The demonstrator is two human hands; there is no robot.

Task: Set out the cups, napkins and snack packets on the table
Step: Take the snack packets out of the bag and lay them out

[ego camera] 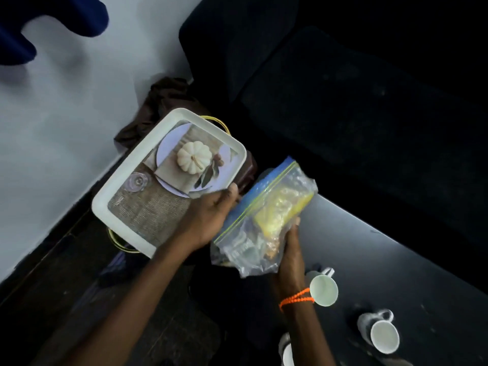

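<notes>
A clear zip bag (264,215) with a blue and green seal holds yellow snack packets. Both my hands are on it in mid-air over the table's left end: my left hand (211,215) grips its upper left edge, and my right hand (290,249), with an orange bead bracelet, holds it from below. Two white cups stand on the dark table (396,260), one (323,289) by my right wrist, another (383,336) further right. A third white cup (286,352) is partly hidden behind my right forearm. No napkins are visible.
A white tray (169,180) with a printed pumpkin picture rests on a yellow wire stand at the left, just beside my left hand. Brown cloth (163,101) lies behind it by the white wall. A dark sofa (343,88) fills the upper right.
</notes>
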